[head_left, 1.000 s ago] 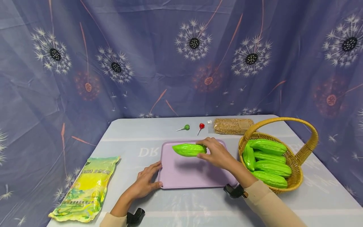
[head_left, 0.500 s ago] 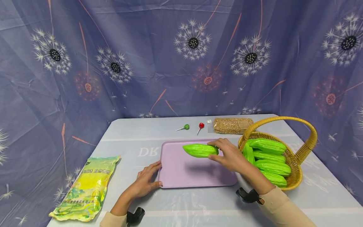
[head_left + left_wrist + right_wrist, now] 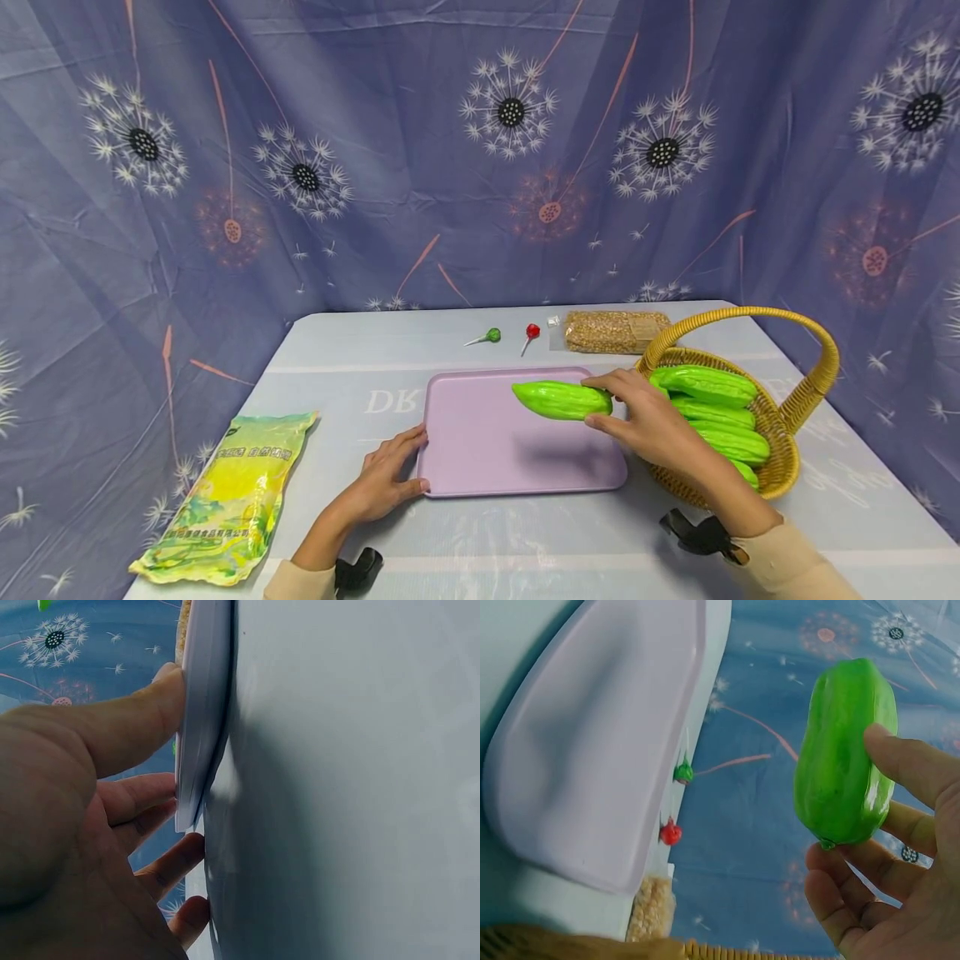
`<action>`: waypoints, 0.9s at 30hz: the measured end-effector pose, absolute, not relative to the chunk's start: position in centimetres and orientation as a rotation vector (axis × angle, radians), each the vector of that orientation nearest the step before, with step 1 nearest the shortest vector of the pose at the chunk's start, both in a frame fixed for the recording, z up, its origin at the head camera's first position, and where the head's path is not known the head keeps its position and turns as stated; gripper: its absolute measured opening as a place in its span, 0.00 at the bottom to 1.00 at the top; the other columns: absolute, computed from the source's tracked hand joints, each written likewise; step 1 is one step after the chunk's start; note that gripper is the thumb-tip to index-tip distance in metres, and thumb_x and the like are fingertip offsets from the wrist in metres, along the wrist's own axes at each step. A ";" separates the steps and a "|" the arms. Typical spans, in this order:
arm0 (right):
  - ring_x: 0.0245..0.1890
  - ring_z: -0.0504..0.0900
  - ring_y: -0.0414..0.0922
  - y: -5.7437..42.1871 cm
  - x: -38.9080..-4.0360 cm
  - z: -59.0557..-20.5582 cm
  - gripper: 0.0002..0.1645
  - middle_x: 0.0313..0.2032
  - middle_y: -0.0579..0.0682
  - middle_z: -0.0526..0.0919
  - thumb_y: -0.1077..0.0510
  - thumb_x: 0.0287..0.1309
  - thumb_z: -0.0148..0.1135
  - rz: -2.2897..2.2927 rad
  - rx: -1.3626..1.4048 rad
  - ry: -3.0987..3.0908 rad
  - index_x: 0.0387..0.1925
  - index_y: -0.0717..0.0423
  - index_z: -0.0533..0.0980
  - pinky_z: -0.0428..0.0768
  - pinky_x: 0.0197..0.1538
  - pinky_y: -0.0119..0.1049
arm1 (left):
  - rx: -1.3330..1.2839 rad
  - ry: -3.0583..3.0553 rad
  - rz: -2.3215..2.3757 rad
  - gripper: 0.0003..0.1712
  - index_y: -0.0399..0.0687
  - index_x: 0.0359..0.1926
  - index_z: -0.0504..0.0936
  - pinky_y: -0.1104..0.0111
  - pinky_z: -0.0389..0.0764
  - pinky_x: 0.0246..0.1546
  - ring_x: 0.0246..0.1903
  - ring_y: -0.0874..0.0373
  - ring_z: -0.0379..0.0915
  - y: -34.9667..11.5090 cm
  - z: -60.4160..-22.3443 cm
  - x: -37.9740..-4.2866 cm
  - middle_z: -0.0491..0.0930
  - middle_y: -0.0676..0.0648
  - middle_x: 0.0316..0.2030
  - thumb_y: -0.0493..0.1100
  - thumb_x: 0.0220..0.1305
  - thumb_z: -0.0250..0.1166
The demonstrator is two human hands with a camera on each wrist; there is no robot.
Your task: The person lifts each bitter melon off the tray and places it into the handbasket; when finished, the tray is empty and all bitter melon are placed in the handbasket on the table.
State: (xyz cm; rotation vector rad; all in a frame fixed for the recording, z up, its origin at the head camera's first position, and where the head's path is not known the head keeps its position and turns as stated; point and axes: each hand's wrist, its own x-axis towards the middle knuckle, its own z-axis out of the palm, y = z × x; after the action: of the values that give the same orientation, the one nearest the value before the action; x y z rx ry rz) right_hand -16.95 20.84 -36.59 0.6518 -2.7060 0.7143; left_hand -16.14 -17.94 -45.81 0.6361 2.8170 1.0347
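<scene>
My right hand (image 3: 656,423) pinches the blunt end of a bright green bitter melon (image 3: 555,400) between thumb and fingers. The melon is held raised over the right part of a light purple tray (image 3: 472,450), its tip pointing left and its shadow falling on the tray. In the right wrist view the ridged melon (image 3: 844,757) shows the thumb on one side and fingers behind it. My left hand (image 3: 384,479) touches the tray's left edge with relaxed fingers, thumb at the near corner. A wicker basket (image 3: 789,467) to the right holds several more bitter melons (image 3: 716,410).
Behind the tray lie a green lollipop (image 3: 492,336), a red lollipop (image 3: 532,332) and a clear bag of tan grains (image 3: 611,332). A yellow-green packet (image 3: 236,500) lies at the left. The basket's tall handle (image 3: 817,383) arches up beside my right forearm.
My right hand has moved right with the bitter melon, from above the tray's middle toward its right side and the basket. The left hand and tray stay still.
</scene>
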 end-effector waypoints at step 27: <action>0.44 0.66 0.25 29.6 -12.5 -35.6 0.30 0.47 0.46 0.80 0.54 0.45 0.73 0.536 0.528 -2.609 0.54 0.48 0.76 0.67 0.42 0.32 | 0.627 2.814 1.043 0.38 0.40 0.65 0.67 0.44 0.53 0.56 0.67 0.41 0.55 -18.0 -45.7 -16.1 0.59 0.44 0.70 0.49 0.56 0.67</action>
State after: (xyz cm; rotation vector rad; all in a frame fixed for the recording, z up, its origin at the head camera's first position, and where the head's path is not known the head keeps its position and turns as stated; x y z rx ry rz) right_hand -12.54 29.58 -35.61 0.5283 -2.6095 0.5360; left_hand -16.12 -18.00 -45.75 0.6268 2.8139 1.0433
